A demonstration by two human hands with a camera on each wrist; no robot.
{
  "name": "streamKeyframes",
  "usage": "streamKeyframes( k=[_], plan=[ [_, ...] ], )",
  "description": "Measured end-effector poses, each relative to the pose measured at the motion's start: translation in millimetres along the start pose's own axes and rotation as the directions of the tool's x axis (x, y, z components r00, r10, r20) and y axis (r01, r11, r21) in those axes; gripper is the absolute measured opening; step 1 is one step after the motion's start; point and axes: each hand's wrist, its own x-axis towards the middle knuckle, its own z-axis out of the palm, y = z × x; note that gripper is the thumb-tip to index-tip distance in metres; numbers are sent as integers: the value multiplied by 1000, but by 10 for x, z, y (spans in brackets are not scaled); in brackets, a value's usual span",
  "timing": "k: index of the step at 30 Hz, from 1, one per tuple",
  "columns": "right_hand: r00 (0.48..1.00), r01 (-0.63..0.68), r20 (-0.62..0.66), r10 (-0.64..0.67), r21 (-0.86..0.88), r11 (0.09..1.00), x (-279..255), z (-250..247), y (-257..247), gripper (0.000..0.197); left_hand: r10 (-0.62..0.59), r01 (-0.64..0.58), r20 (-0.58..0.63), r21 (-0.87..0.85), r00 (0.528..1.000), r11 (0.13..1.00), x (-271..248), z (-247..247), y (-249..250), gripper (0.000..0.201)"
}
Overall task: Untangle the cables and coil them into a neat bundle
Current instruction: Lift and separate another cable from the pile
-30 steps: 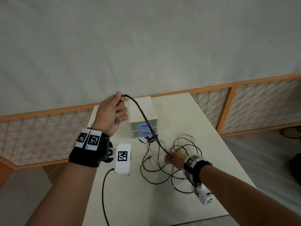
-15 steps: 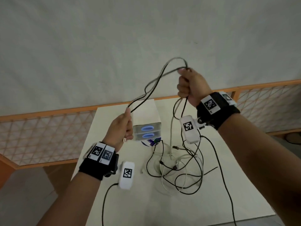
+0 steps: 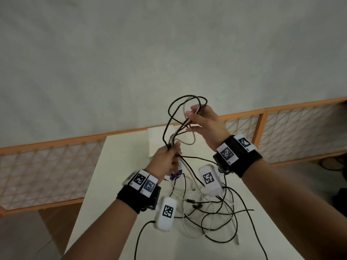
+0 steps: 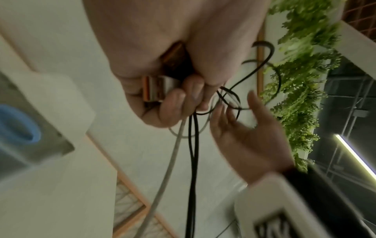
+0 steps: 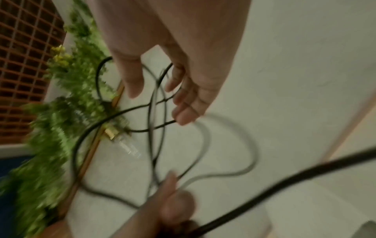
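Observation:
Black and grey cables (image 3: 171, 141) rise in loose loops from my left hand (image 3: 165, 162), which grips them in a fist above the white table (image 3: 116, 175). In the left wrist view that hand (image 4: 173, 103) also holds a metal plug with an orange insert (image 4: 156, 88), and the cables (image 4: 192, 161) hang straight down from it. My right hand (image 3: 204, 122) is just above and right, fingers spread, with the loops lying across them. Its palm (image 4: 244, 136) faces up. The right wrist view is blurred; the loops cross its fingertips (image 5: 183, 112). The remaining tangle (image 3: 216, 212) lies on the table.
A white box (image 3: 155, 134) with blue oval openings (image 4: 18, 122) stands at the table's far end, partly behind my hands. An orange lattice fence (image 3: 56, 160) runs behind the table. Green foliage (image 4: 301, 80) hangs overhead. A black lead (image 3: 139, 239) trails from my left wrist unit.
My right hand lifted cables off the table, then came down toward the left hand and loosened its grip. The left hand now grips several strands, and the hands are close together.

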Motion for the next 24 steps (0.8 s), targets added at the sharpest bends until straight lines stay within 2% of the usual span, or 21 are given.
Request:
streamKeyframes(
  k=[1, 2, 3, 4, 5, 6, 7, 9, 11, 13, 14, 15, 17, 18, 20, 22, 24],
  plan=[
    [1000, 0, -26, -3, -101, 995, -3, -130, 26, 32, 15, -15, -9, 11, 1000, 1000, 22, -47, 52, 33],
    [1000, -29, 1, 30, -229, 973, -26, -233, 73, 42, 30, -30, -5, 25, 1000, 999, 37, -90, 99, 33],
    [989, -62, 102, 108, -379, 923, -71, -301, 129, 50, 46, -46, 9, 30, 999, 998, 54, -121, 134, 33],
    [945, -71, 231, 231, -545, 835, -140, -336, 228, 54, 55, -56, 26, 32, 998, 998, 61, -129, 167, 33],
    [871, -60, 321, 371, -681, 730, -227, -332, 365, 49, 73, -75, 39, 38, 997, 996, 72, -119, 197, 33],
    [799, -51, 366, 478, -750, 660, -332, -318, 555, 38, 98, -100, 44, 40, 994, 994, 81, -95, 231, 33],
    [747, -70, 385, 542, -765, 640, -458, -305, 764, 30, 126, -126, 39, 24, 991, 992, 93, -66, 271, 33],
    [704, -261, 337, 625, -695, 669, -717, -370, 1207, 33, 173, -173, -3, -50, 985, 984, 110, -39, 368, 33],
    [729, -370, 250, 638, -639, 674, -886, -545, 1553, 41, 209, -215, -60, -124, 976, 969, 124, -73, 449, 32],
    [763, -444, 141, 630, -593, 671, -959, -680, 1581, 42, 232, -247, -113, -146, 966, 958, 152, -185, 490, 33],
    [782, -483, 108, 615, -520, 705, -939, -731, 1526, 40, 236, -255, -135, -148, 962, 955, 162, -258, 498, 33],
    [804, -508, 101, 586, -396, 765, -896, -763, 1421, 39, 234, -257, -154, -147, 960, 955, 172, -335, 498, 33],
    [842, -529, 123, 526, -5, 848, -730, -813, 1128, 46, 223, -246, -174, -121, 959, 962, 165, -472, 497, 32],
    [866, -499, 140, 480, 192, 845, -624, -851, 967, 51, 223, -241, -174, -92, 959, 966, 153, -532, 487, 31],
    [928, -371, 125, 351, 403, 837, -436, -940, 614, 54, 239, -244, -150, -11, 959, 970, 127, -641, 444, 26],
    [980, -197, 53, 194, 457, 868, -285, -1113, 266, 52, 252, -248, -114, 53, 961, 967, 88, -753, 404, 29],
    [995, -31, -66, 68, 440, 897, -171, -1373, -73, 55, 253, -248, -122, 53, 960, 967, 42, -882, 385, 25]
  ],
)
